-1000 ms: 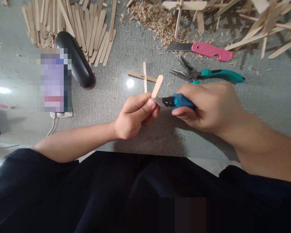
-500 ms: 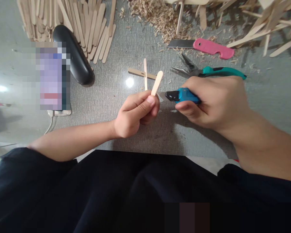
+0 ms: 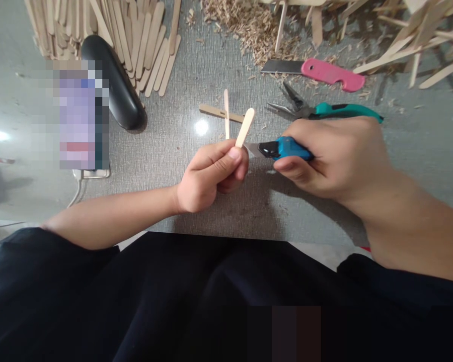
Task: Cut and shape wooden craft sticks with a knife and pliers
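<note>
- Stick [image 3: 245, 127] tilted up from my left hand [image 3: 213, 172], which pinched its lower part over the table [image 3: 151, 156].
- My right hand [image 3: 337, 156] gripped a blue knife [image 3: 291, 148], its blade [image 3: 253, 149] just beside my left hand.
- Beyond them, a thin strip [image 3: 226, 103] crossed another stick [image 3: 208, 109].
- Pliers [image 3: 349, 111] lay with jaws parted near a pink knife [image 3: 332, 74], beyond my right hand.

A craft stick [image 3: 245, 126] in the left hand [image 3: 207, 173] was left of the utility knife [image 3: 291, 148] in the right hand [image 3: 335, 156]; beyond, on the tabletop [image 3: 154, 156], needle-nose pliers [image 3: 347, 110] lay nearer than a folding knife [image 3: 334, 75].
</note>
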Demonstrator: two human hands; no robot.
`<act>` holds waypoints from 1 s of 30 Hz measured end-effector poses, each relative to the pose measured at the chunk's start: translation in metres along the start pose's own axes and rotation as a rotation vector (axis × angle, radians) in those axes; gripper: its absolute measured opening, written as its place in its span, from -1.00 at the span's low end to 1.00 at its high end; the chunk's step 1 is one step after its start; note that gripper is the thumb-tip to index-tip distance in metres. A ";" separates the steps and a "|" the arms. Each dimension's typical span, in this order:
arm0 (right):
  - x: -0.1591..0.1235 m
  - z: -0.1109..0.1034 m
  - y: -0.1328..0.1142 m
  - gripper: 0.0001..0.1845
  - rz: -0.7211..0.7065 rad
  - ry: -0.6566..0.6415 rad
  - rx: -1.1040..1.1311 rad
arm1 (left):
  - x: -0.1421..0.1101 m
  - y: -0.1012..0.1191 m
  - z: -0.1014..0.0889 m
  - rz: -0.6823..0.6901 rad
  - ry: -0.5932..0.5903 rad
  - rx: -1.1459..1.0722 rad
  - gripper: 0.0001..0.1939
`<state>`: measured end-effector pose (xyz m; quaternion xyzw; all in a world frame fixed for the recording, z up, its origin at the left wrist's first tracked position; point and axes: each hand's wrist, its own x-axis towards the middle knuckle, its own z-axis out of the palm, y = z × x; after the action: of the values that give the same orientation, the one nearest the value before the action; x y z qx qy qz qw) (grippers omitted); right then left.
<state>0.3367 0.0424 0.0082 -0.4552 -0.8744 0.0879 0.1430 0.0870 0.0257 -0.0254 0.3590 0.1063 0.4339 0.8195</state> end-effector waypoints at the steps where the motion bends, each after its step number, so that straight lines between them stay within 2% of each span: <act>1: 0.000 -0.001 0.001 -0.13 -0.008 0.001 0.004 | 0.000 0.000 0.000 0.002 0.004 0.005 -0.62; 5: 0.001 -0.001 0.000 -0.15 -0.015 0.005 0.029 | 0.000 0.000 0.001 0.001 0.027 0.009 -0.62; 10: -0.001 0.002 -0.002 -0.15 -0.017 0.081 0.025 | 0.000 0.001 0.000 -0.010 0.020 0.017 -0.62; 15: -0.002 0.001 -0.001 -0.10 0.011 -0.004 0.011 | 0.000 0.001 -0.001 -0.011 0.006 0.020 -0.63; 20: -0.002 0.011 0.000 -0.19 -0.077 0.193 -0.001 | -0.001 0.000 -0.002 -0.005 0.005 0.043 -0.62; 22: -0.002 0.013 -0.001 -0.22 -0.098 0.224 0.029 | -0.001 0.000 -0.002 -0.007 -0.003 0.055 -0.61; 30: -0.006 0.002 -0.001 -0.16 -0.060 0.070 0.071 | -0.001 0.002 -0.001 0.049 -0.088 0.155 -0.61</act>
<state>0.3384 0.0372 0.0057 -0.4262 -0.8785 0.0983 0.1921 0.0850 0.0263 -0.0254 0.4425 0.0947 0.4282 0.7822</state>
